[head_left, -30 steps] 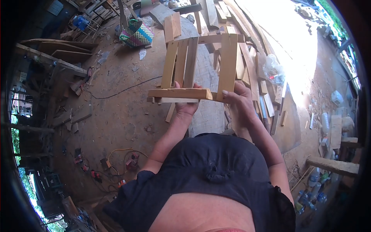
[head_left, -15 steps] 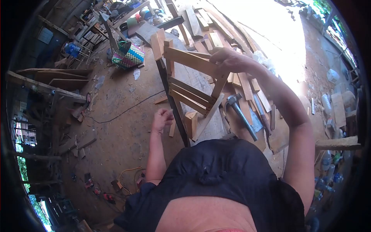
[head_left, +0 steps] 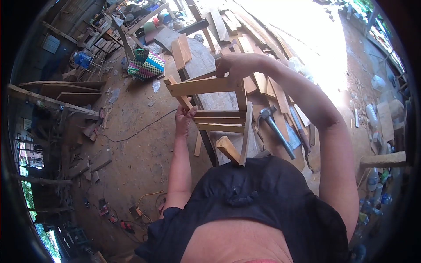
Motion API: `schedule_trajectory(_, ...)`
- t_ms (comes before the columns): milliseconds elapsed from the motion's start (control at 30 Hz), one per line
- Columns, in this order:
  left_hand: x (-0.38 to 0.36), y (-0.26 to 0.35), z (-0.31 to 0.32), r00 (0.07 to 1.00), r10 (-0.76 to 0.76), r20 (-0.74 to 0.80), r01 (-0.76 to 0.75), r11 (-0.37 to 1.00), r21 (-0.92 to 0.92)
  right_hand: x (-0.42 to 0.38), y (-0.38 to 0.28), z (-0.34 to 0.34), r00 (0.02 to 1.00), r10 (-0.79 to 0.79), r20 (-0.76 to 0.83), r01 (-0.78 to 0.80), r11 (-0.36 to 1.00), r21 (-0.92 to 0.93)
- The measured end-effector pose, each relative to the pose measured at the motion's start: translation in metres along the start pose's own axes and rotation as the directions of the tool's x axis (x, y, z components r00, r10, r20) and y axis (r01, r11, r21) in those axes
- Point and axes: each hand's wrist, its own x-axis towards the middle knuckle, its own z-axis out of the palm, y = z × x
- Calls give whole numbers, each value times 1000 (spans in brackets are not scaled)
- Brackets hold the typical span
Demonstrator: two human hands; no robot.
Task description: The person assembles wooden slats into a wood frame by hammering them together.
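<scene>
A small wooden chair frame, made of slats joined to side pieces, stands tilted over the workbench in front of my body. My right hand reaches over its far right corner, fingers bent down and closed around the wood there. On the near left, my left hand grips the frame's left side piece, thumb uppermost. Close to my shirt, a wooden block end and a curved side piece show. A hammer lies to the right of the frame.
Many loose boards lie beyond and right of the frame. A checkered woven basket stands on the dirt floor at the left. A dark cable crosses the floor. Plastic bottles sit at the right edge.
The chair frame has turned and shifted left. My left hand has gone up from beside the bench and taken hold of it. My right hand has moved left with the frame.
</scene>
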Motion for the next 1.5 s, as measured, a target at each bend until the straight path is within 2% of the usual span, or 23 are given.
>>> schedule_trajectory(33, -1, 2, 1, 1000, -4, 19, 4, 1000, 13, 0, 0, 0, 999, -53, -12, 53, 999, -12)
schedule_trajectory(167, -2, 3, 4, 1000, 6, 9, -6, 1000, 7, -1, 1, -1, 996, -85, -25, 83, 995, -56)
schedule_trajectory(233, -5, -7, 7, 997, 16, -81, -28, 990, -137, -3, -1, -1, 996, -71, -62, 77, 992, 101)
schedule_trajectory(267, -7, -8, 10, 994, 23, -104, -37, 990, -138, -4, 0, 0, 995, -90, -48, 94, 991, 94)
schedule_trajectory(333, -13, -8, 14, 988, 16, -155, -47, 979, -196, -8, 7, 4, 968, 49, -245, 18, 964, 264)
schedule_trajectory(367, -15, -5, 15, 987, 25, -158, -51, 985, -164, -11, 15, 7, 945, 86, -315, 24, 944, 330)
schedule_trajectory(400, -17, -8, 14, 983, 26, -183, -57, 984, -168, -16, 21, 10, 916, 131, -379, 33, 918, 395)
schedule_trajectory(467, -20, -12, 14, 969, 98, -226, -127, 985, -117, -30, 27, 13, 828, 314, -465, -57, 872, 487)
schedule_trajectory(533, -24, -9, 18, 962, 98, -253, -132, 984, -121, -46, 26, 25, 793, 315, -521, -14, 865, 501)
schedule_trajectory(567, -25, -9, 18, 959, 130, -252, -164, 979, -119, -54, 24, 34, 784, 384, -488, -55, 826, 561)
schedule_trajectory(667, -27, -8, 21, 953, 150, -264, -184, 977, -110, -68, 41, 70, 781, 382, -494, -58, 832, 552)
schedule_trajectory(733, -28, -9, 21, 950, 129, -283, -170, 977, -125, -70, 51, 98, 788, 373, -491, -1, 797, 604)
schedule_trajectory(800, -29, -8, 21, 949, 142, -283, -180, 977, -114, -71, 35, 108, 804, 436, -404, 11, 668, 744)
schedule_trajectory(867, -30, -9, 23, 951, 149, -271, -184, 977, -107, -72, 32, 120, 810, 436, -391, 20, 646, 763)
schedule_trajectory(933, -31, -9, 21, 950, 107, -292, -138, 987, -86, -71, 38, 129, 779, 445, -441, 15, 690, 723)
schedule_trajectory(1000, -30, -12, 19, 953, 150, -264, -178, 980, -84, -72, 34, 127, 787, 527, -322, -61, 585, 808)
schedule_trajectory(1300, -37, -7, 23, 950, 82, -302, -114, 990, -89, -66, 55, 150, 783, 493, -379, 87, 517, 852)
schedule_trajectory(1400, -41, 0, 23, 960, 56, -275, -95, 987, -133, -66, 57, 156, 773, 499, -390, 134, 474, 870)
schedule_trajectory(1500, -45, 5, 23, 969, 105, -224, -145, 974, -175, -66, 48, 155, 756, 504, -418, 174, 460, 871)
